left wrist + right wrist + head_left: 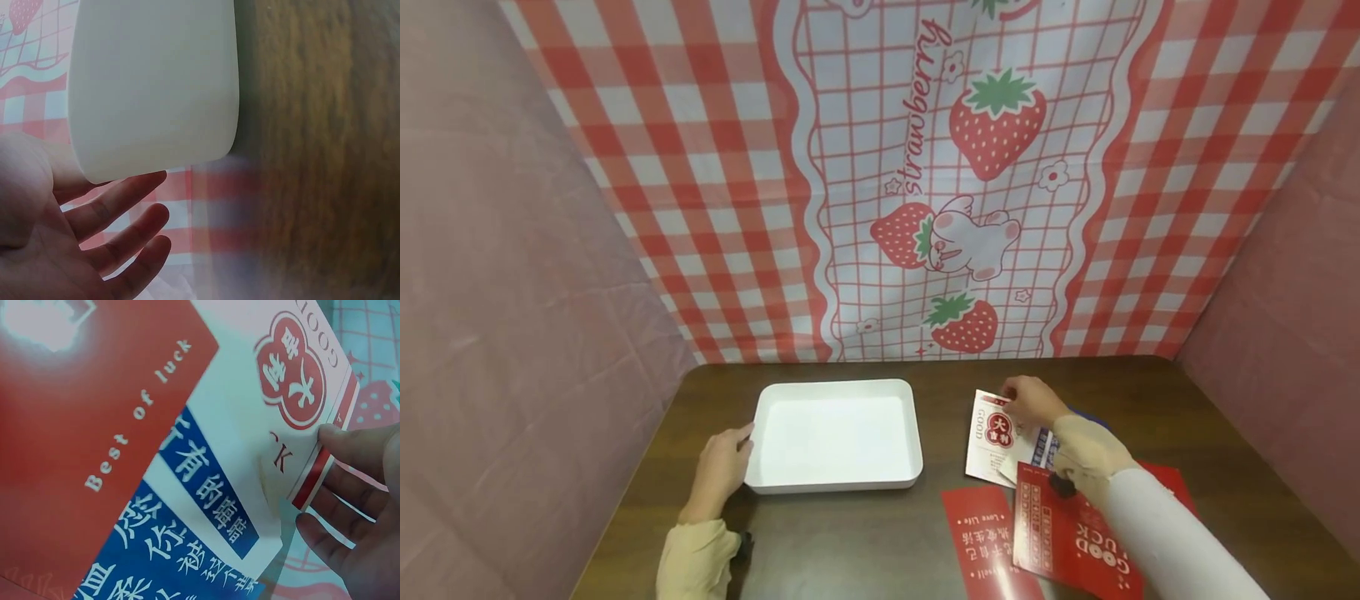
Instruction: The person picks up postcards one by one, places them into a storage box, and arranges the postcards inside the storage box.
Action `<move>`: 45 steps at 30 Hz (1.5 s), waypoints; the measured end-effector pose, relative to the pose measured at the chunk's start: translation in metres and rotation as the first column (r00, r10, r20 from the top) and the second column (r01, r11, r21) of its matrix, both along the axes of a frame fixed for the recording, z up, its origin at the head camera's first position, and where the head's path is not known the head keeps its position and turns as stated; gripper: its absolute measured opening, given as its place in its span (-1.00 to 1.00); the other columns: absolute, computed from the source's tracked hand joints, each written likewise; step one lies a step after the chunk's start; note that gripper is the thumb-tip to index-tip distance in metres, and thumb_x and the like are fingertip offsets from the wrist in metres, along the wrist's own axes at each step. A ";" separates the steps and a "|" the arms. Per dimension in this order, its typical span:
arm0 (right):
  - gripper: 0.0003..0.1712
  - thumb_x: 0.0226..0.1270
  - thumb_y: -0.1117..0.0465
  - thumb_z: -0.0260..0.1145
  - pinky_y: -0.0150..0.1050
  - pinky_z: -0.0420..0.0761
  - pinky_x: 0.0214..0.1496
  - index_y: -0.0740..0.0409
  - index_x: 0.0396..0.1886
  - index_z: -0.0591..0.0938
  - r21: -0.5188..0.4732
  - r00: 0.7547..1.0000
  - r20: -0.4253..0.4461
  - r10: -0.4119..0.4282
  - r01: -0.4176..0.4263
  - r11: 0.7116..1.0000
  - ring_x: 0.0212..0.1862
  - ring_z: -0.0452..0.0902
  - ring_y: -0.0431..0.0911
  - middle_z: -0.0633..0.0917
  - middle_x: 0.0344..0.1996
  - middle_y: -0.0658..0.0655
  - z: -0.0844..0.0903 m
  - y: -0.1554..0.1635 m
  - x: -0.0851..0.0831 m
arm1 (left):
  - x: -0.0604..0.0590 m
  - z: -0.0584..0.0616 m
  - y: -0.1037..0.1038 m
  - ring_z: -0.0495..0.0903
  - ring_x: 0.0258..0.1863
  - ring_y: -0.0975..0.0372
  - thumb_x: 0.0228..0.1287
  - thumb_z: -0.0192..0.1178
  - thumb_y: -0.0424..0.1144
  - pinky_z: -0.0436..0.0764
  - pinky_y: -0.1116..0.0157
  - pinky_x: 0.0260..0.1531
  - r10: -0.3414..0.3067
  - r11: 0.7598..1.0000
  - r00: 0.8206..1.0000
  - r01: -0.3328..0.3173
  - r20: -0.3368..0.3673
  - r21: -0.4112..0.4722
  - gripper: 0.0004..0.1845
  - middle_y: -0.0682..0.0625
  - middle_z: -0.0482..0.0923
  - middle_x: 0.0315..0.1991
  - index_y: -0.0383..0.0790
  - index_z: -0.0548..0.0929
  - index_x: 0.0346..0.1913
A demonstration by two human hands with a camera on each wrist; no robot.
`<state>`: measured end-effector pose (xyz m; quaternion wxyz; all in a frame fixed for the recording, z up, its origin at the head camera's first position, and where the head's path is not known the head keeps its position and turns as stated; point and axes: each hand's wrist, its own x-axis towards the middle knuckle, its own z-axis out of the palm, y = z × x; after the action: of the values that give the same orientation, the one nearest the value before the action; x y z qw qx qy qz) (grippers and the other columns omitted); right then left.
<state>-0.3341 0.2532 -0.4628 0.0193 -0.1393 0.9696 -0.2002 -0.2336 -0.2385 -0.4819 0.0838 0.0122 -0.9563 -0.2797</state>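
Observation:
My left hand [721,467] rests at the left side of a white rectangular tray [838,433], its fingers fairly straight and spread. In the left wrist view the fingertips lie along the end of the tray wall [156,94]. At the right, my right hand [1036,404] pinches the edge of a white card [987,446] with a red emblem and the word GOOD. The right wrist view has the thumb [340,440] on the card's printed face and the other fingers at or under its edge. Blue-and-white printed cards [209,487] lie beside it, partly covered.
Close below the right forearm lies a red GOOD LUCK card [1037,533], overlapping another red card [981,529] that reads Love Life. More red card [1168,483] shows past the sleeve. A strawberry-patterned checked cloth [925,250] hangs behind the brown table [850,542].

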 end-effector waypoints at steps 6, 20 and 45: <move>-0.86 0.14 0.38 0.31 -0.28 0.53 -0.35 0.37 -0.30 0.67 -0.138 0.999 0.041 -0.035 0.041 0.990 -0.42 0.52 -0.11 0.66 -0.47 0.17 0.000 0.007 0.000 | 0.001 0.000 0.000 0.51 0.13 -0.29 0.32 0.06 -0.40 0.45 -0.19 0.16 -0.002 1.000 1.000 0.002 0.003 0.009 -0.61 -0.42 0.57 0.09 -0.44 0.56 0.17; -0.76 0.19 0.36 0.30 -0.34 0.50 -0.47 0.50 -0.23 0.65 -0.377 0.987 0.100 -0.124 0.153 0.913 -0.48 0.47 -0.18 0.69 -0.42 0.27 0.008 0.016 0.000 | 0.001 0.003 0.002 0.48 0.15 -0.31 0.34 0.04 -0.39 0.44 -0.20 0.17 0.004 1.000 1.000 -0.004 0.012 0.007 -0.61 -0.41 0.55 0.12 -0.43 0.56 0.18; -0.63 0.32 0.31 0.24 -0.32 0.65 -0.34 0.53 0.01 0.52 -0.647 0.936 0.347 -0.059 0.284 0.707 -0.40 0.60 -0.25 0.67 -0.44 -0.07 0.015 0.020 0.017 | 0.001 0.002 0.005 0.47 0.16 -0.31 0.34 0.03 -0.39 0.42 -0.21 0.17 0.016 1.000 0.999 -0.017 0.038 0.005 -0.59 -0.44 0.53 0.13 -0.44 0.52 0.21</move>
<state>-0.3167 0.2732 -0.4475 0.0944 -0.0124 0.8195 -0.5650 -0.2331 -0.2336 -0.4799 0.0679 0.0256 -0.9569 -0.2812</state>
